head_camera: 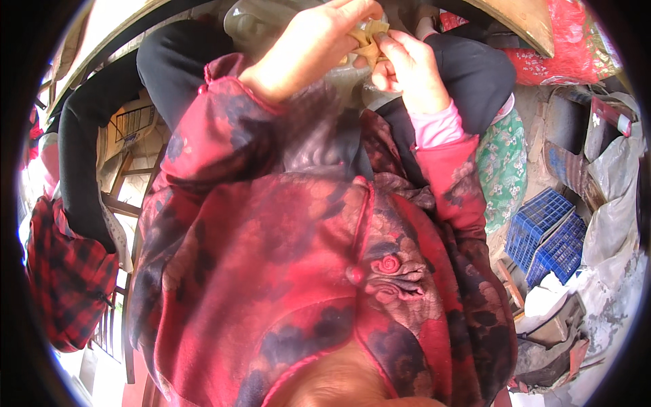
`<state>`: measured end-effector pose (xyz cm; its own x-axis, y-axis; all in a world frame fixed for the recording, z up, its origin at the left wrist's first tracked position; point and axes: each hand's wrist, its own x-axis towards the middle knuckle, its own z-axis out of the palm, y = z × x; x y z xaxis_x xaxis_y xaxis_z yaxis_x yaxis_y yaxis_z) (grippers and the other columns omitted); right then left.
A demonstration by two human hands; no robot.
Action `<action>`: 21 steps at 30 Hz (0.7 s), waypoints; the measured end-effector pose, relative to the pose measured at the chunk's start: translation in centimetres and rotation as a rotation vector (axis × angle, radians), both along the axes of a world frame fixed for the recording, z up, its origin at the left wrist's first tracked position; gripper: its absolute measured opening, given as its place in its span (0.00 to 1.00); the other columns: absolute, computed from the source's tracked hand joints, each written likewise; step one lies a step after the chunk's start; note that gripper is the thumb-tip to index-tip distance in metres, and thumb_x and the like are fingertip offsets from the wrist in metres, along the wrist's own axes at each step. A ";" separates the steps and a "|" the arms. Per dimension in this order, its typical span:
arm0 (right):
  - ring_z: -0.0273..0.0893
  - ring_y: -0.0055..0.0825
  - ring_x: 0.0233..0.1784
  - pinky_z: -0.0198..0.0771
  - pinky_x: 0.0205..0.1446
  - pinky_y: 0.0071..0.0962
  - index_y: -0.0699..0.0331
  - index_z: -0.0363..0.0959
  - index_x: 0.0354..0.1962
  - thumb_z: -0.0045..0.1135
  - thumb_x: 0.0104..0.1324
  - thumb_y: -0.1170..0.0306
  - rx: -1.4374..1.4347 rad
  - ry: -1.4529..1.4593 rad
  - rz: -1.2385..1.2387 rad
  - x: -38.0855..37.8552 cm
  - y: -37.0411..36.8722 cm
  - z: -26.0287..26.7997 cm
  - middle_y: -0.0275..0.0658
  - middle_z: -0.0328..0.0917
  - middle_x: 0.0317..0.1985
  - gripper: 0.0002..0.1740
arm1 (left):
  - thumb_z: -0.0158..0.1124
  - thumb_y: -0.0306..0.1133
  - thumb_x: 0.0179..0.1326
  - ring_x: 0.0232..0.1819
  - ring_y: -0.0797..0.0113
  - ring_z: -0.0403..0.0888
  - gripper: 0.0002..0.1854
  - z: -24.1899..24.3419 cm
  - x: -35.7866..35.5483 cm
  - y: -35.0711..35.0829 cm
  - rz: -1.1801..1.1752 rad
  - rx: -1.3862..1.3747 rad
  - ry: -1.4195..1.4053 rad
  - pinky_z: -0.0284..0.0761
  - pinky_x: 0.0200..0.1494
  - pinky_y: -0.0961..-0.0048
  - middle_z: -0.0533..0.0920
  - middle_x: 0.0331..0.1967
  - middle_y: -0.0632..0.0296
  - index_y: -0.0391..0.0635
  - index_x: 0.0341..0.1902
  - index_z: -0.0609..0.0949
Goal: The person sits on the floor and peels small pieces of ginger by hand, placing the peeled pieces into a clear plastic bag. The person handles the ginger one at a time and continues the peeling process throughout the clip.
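At the top of the head view, both hands meet around a bundle of flat yellowish strips point(370, 43), perhaps dry leaves; the material cannot be told for sure. My left hand point(325, 35) comes from the left, its fingers bent over the bundle's upper left side. From the right, my right hand point(409, 63) pinches the strips between thumb and forefinger, the other fingers curled below. Beneath the hands, between the knees, is a pale translucent plastic bag or sheet point(254, 23). The lower ends of the strips are partly hidden by the fingers.
Wooden table edges point(529, 25) curve across both upper corners. Blue plastic baskets point(541, 224) stand at the right, near grey plastic sheeting point(613, 203) and a green patterned cloth point(508, 168). A red printed bag point(574, 51) lies upper right. On the left sits another person in dark trousers point(79, 163).
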<state>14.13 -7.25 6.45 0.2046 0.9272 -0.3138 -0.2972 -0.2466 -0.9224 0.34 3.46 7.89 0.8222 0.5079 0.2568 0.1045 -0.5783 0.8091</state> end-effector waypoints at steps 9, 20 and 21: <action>0.74 0.21 0.19 0.68 0.19 0.17 0.72 0.68 0.44 0.52 0.66 0.68 0.023 -0.172 -0.086 -1.3 0.1 -1.0 0.42 0.78 0.29 0.14 | 0.56 0.17 0.53 0.36 0.77 0.77 0.12 -3.3 -0.1 -0.2 0.058 -0.198 0.007 0.73 0.40 0.80 0.78 0.32 0.64 0.41 0.41 0.74; 0.78 0.31 0.44 0.77 0.48 0.27 0.73 0.69 0.48 0.52 0.65 0.72 0.004 0.122 -0.094 -0.2 -0.3 -2.6 0.45 0.76 0.44 0.16 | 0.60 0.21 0.57 0.33 0.77 0.75 0.05 -3.5 -0.6 0.2 0.015 -0.440 -0.076 0.72 0.38 0.79 0.77 0.31 0.65 0.38 0.36 0.74; 0.77 0.31 0.46 0.75 0.50 0.28 0.73 0.69 0.49 0.50 0.66 0.71 0.004 0.194 -0.076 -0.3 -0.5 -3.0 0.45 0.75 0.45 0.16 | 0.60 0.21 0.57 0.31 0.76 0.75 0.05 -3.5 -0.6 0.2 0.015 -0.256 -0.040 0.72 0.37 0.79 0.77 0.30 0.64 0.38 0.36 0.74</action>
